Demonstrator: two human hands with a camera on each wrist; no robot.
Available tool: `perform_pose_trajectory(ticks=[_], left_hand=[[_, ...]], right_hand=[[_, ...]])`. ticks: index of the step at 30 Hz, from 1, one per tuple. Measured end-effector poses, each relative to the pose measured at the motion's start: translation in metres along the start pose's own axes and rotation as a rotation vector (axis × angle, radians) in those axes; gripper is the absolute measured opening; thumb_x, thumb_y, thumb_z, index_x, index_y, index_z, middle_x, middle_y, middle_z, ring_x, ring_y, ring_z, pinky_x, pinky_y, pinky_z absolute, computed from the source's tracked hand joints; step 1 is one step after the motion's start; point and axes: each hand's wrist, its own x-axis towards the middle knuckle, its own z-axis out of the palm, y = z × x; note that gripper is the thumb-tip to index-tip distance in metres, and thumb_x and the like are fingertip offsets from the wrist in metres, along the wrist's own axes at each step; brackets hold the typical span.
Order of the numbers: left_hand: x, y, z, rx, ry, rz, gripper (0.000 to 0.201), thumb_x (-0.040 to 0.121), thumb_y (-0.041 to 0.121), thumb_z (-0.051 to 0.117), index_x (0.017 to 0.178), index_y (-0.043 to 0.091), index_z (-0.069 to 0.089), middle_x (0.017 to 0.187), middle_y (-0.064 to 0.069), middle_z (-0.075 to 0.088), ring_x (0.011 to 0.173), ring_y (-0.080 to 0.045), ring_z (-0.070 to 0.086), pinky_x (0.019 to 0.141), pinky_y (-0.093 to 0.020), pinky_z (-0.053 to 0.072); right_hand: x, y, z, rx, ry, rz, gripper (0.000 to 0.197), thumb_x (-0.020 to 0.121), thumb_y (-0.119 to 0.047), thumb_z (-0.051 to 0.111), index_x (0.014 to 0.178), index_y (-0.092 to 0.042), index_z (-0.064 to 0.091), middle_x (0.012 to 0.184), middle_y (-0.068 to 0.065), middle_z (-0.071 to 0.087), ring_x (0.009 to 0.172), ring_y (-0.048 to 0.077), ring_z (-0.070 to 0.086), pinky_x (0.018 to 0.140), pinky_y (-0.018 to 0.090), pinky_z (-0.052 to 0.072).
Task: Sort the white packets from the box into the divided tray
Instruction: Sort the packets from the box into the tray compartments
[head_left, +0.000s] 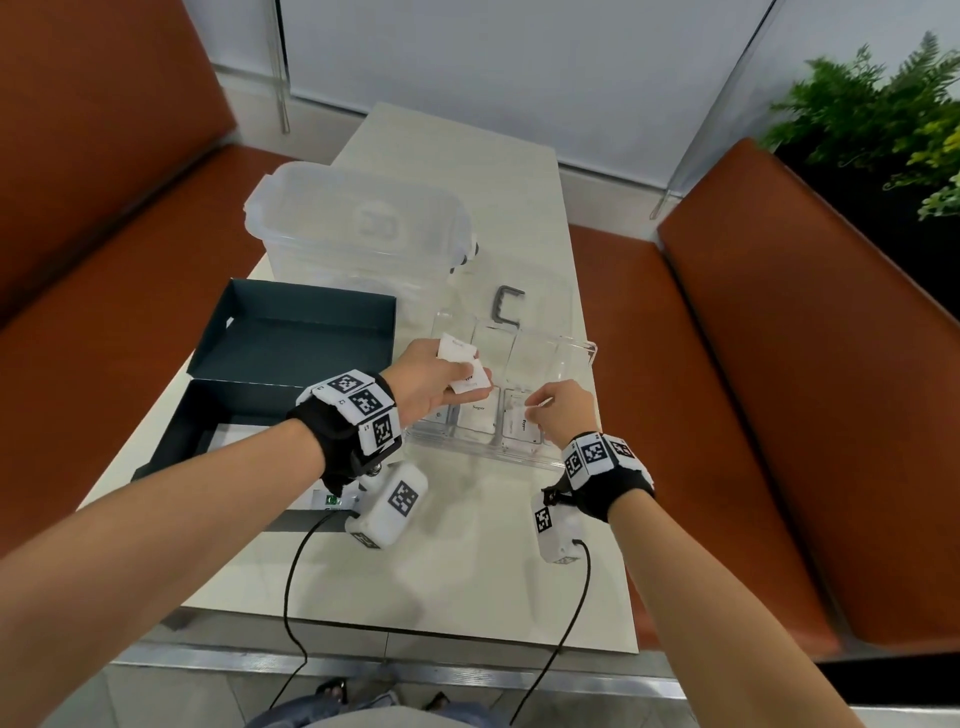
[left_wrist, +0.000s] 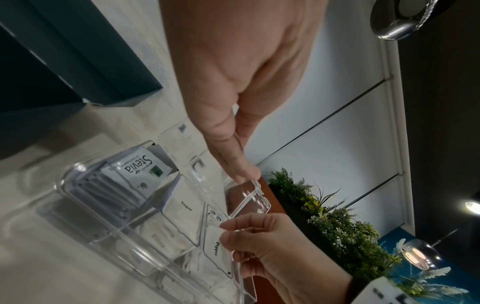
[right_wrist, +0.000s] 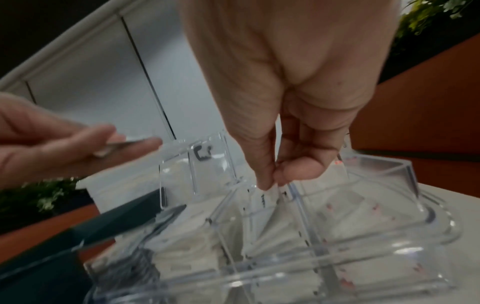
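Observation:
Over the clear divided tray (head_left: 576, 358), my left hand (head_left: 460, 376) grips two white packets (head_left: 457, 349) between thumb and fingers. My right hand (head_left: 540, 413) pinches a white packet marked Pepper (head_left: 522, 423) that stands in the tray's near right compartment. In the right wrist view the right hand's fingertips (right_wrist: 267, 183) close on that packet's top edge (right_wrist: 269, 197). The left wrist view shows Stevia packets (left_wrist: 141, 166) in the near left compartment and a Sugar packet (left_wrist: 185, 205) in the middle one. The dark box (head_left: 208, 431) lies left of the tray.
The box's dark lid (head_left: 296, 332) stands open behind its base. A large clear lidded container (head_left: 358, 223) sits at the table's far left. A grey clip (head_left: 506, 306) lies beyond the tray. Orange benches flank the table, with plants (head_left: 883, 104) at the far right.

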Motion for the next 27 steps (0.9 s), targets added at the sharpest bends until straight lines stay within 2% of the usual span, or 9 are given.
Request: perform_pose_trajectory(ticks=[4,6,8,11,13,15,18,22,27], left_hand=[[-0.002,-0.001,-0.002,-0.003,0.0,0.044,0.023,0.088,-0.009,0.061,0.111,-0.006,0.059,0.11,-0.017,0.061,0.097,-0.029,0.064,0.066,-0.031,0.061],[-0.001,-0.002,-0.003,0.005,0.001,0.06,0.017,0.084,-0.007,0.067,0.099,0.0,0.063,0.101,-0.011,0.063,0.09,-0.023,0.067,0.064,-0.029,0.06],[0.0,-0.003,-0.004,0.02,-0.001,0.08,0.017,0.082,-0.005,0.071,0.095,0.002,0.065,0.096,-0.01,0.064,0.086,-0.019,0.068,0.064,-0.027,0.059],[0.001,-0.004,-0.001,0.019,-0.009,0.093,0.026,0.084,0.002,0.071,0.108,-0.005,0.064,0.104,-0.016,0.068,0.091,-0.02,0.069,0.067,-0.025,0.058],[0.0,-0.002,0.003,-0.032,-0.021,0.055,0.03,0.091,0.014,0.066,0.115,-0.003,0.063,0.106,-0.014,0.071,0.094,-0.023,0.071,0.067,-0.024,0.058],[-0.001,0.002,0.006,-0.122,-0.035,-0.02,0.029,0.098,0.023,0.056,0.114,0.0,0.062,0.106,-0.014,0.071,0.099,-0.028,0.07,0.07,-0.028,0.061],[-0.002,0.005,0.007,-0.235,-0.037,-0.075,0.027,0.102,0.017,0.04,0.11,-0.004,0.056,0.115,-0.027,0.064,0.105,-0.036,0.066,0.084,-0.04,0.058],[-0.001,0.003,0.007,-0.166,-0.025,-0.065,0.03,0.103,0.001,0.033,0.128,-0.011,0.044,0.127,-0.032,0.056,0.114,-0.039,0.059,0.086,-0.041,0.052],[-0.002,-0.004,0.006,-0.088,-0.038,-0.044,0.032,0.105,0.004,0.035,0.135,-0.007,0.039,0.124,-0.03,0.059,0.112,-0.036,0.062,0.081,-0.038,0.056]], right_hand=[[-0.003,-0.004,0.005,-0.113,0.032,-0.043,0.018,0.086,-0.006,0.063,0.104,-0.008,0.065,0.109,0.012,0.062,0.09,0.024,0.06,0.077,0.031,0.05],[-0.006,-0.012,0.0,-0.06,0.106,-0.104,0.013,0.09,-0.013,0.06,0.101,-0.01,0.066,0.099,0.009,0.064,0.08,0.02,0.059,0.066,0.024,0.047],[-0.014,-0.023,-0.006,0.141,0.141,-0.162,0.015,0.091,-0.024,0.059,0.093,-0.013,0.067,0.081,0.002,0.067,0.069,0.015,0.06,0.057,0.02,0.046],[-0.032,-0.039,-0.012,0.499,-0.023,-0.123,0.023,0.088,-0.035,0.065,0.092,-0.013,0.068,0.073,0.001,0.071,0.061,0.011,0.067,0.051,0.022,0.05],[-0.039,-0.042,-0.014,0.578,-0.087,-0.127,0.018,0.085,-0.025,0.071,0.09,-0.01,0.065,0.077,0.006,0.072,0.063,0.014,0.069,0.051,0.021,0.05],[-0.039,-0.042,-0.018,0.649,-0.068,-0.106,0.011,0.085,-0.013,0.071,0.088,-0.009,0.062,0.079,0.009,0.071,0.066,0.018,0.07,0.053,0.024,0.052],[-0.031,-0.036,-0.029,0.776,-0.014,-0.031,0.008,0.087,-0.004,0.065,0.092,-0.006,0.061,0.082,0.011,0.071,0.067,0.021,0.071,0.057,0.027,0.055],[-0.014,-0.016,-0.04,0.579,0.096,-0.024,0.012,0.09,-0.004,0.06,0.096,-0.01,0.069,0.074,0.005,0.068,0.06,0.011,0.065,0.055,0.021,0.053],[-0.002,0.0,-0.033,0.208,0.011,-0.029,0.017,0.09,-0.002,0.056,0.095,-0.007,0.072,0.077,0.009,0.067,0.06,0.014,0.058,0.058,0.023,0.054]])
